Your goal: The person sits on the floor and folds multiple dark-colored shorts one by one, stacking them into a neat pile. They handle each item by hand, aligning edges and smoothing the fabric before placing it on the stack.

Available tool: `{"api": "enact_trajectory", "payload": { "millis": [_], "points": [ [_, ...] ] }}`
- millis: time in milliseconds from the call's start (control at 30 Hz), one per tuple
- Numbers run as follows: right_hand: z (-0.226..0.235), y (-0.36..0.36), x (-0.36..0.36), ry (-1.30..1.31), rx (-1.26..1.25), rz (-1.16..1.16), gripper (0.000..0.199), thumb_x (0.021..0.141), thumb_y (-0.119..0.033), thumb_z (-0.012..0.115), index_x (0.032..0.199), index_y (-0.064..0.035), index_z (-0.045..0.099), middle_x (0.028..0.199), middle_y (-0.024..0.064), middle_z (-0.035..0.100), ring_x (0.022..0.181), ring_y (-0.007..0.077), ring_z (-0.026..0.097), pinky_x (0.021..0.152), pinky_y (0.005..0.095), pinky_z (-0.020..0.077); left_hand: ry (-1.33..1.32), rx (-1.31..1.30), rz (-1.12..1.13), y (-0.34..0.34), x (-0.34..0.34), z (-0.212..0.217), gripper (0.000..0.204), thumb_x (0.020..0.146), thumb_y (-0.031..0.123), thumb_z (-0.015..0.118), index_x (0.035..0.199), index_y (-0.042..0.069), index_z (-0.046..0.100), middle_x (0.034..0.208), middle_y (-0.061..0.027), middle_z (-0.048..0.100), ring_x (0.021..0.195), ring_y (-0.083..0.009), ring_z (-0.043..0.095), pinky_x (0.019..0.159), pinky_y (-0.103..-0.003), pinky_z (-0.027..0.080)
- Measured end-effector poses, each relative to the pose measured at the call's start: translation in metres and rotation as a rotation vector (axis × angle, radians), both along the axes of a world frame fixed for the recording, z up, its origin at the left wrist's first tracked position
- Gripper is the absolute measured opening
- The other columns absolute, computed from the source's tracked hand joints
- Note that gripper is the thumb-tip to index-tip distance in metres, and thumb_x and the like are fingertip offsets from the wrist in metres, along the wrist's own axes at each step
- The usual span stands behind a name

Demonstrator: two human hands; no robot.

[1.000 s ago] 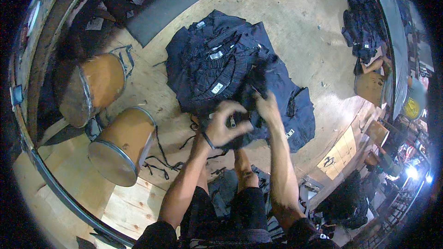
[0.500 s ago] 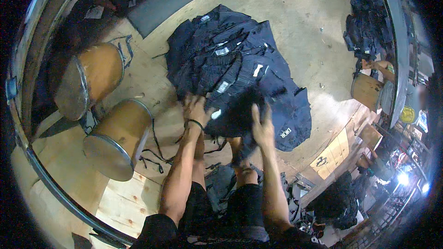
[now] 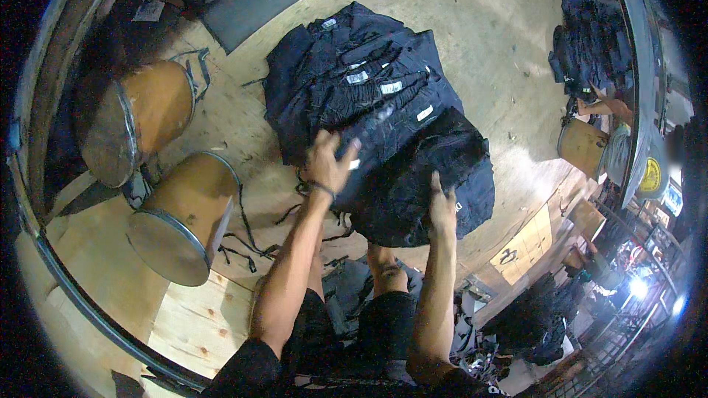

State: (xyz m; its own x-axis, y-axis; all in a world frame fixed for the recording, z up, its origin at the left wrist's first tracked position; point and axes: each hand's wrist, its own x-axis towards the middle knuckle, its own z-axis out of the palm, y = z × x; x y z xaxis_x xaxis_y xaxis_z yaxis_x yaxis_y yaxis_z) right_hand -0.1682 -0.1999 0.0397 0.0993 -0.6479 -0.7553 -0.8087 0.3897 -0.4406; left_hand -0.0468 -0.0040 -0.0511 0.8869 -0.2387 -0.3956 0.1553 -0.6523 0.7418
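Note:
A heap of dark navy and black garments lies before me, with gathered bands and small white labels showing. On its near right part a black garment is spread out, partly folded over. My left hand is at the heap's near left edge, fingers spread and slightly blurred, close to a small white tag. My right hand rests on the black garment with its fingers stretched out. A dark band circles my left wrist. White lettering on the garment beside my right hand is mostly covered.
Two brown drums with metal rims, a farther drum and a nearer drum, lie at left among black cords. Another dark garment pile and a co-worker's arm are at far right. A grey strip lies at the back.
The black garment near my right hand now spreads wider over the heap's near side, covering much of the white lettering. My left hand has shifted slightly right and away from me.

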Motion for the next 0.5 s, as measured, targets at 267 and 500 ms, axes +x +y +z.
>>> {"api": "enact_trajectory", "payload": {
  "millis": [267, 500],
  "points": [
    [-0.065, 0.011, 0.016, -0.258, 0.111, 0.175, 0.078, 0.091, -0.038, 0.082, 0.145, 0.0092, 0.050, 0.134, 0.0192, 0.065, 0.120, 0.0270, 0.063, 0.104, 0.0379, 0.0490, -0.253, -0.191, -0.093, 0.005, 0.002, -0.003, 0.060, 0.089, 0.040, 0.079, 0.131, -0.001, 0.067, 0.138, -0.0263, 0.061, 0.134, -0.0400, 0.054, 0.115, -0.043, 0.040],
    [-0.042, 0.003, 0.035, -0.083, 0.261, -0.077, 0.101, 0.095, -0.071, 0.059, 0.154, 0.0091, 0.039, 0.144, 0.0234, 0.057, 0.128, 0.0332, 0.059, 0.108, 0.0390, 0.0473, 0.102, -0.005, -0.170, -0.017, 0.001, 0.011, 0.050, 0.087, 0.049, 0.079, 0.095, 0.000, 0.074, 0.096, -0.0199, 0.073, 0.095, -0.0377, 0.071, 0.084, -0.047, 0.055]
  ]
}}
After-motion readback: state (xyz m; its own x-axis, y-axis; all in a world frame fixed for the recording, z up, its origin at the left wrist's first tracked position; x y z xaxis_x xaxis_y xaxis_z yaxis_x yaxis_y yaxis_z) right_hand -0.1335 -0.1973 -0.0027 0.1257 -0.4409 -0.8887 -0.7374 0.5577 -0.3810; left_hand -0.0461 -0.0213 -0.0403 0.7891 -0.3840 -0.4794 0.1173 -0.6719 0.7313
